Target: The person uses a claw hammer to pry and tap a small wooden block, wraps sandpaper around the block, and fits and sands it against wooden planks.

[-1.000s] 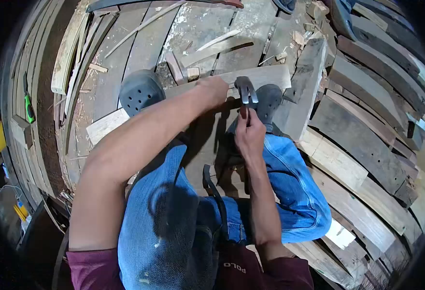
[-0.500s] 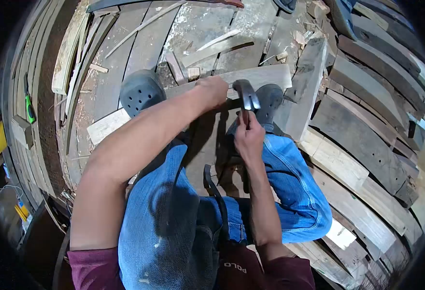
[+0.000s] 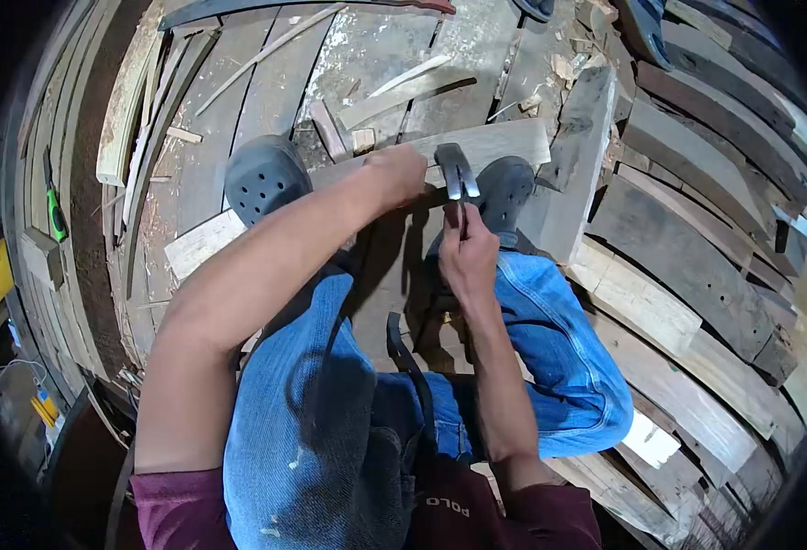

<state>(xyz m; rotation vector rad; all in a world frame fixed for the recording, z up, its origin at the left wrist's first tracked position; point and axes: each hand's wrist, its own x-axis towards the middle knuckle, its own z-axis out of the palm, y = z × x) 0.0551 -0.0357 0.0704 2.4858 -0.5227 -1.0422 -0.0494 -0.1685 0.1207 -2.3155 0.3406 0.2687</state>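
Note:
My right hand is closed round the handle of a claw hammer, whose metal head is up between my left hand and the right shoe. My left hand is closed at the near edge of a pale wooden board that lies crosswise beyond my feet. Whatever the left fingers pinch is too small or hidden to name. Grey clogs are on both feet, one on either side of the hands.
Curved and straight planks are stacked along the right. More boards lie at the left, with a green-handled tool on them. Wood chips and offcuts are scattered on the plank floor. A person's leg shows at the top right.
The hammer head has tilted and shifted slightly left with my right hand. My left hand stays at the board. The whole view has shifted slightly.

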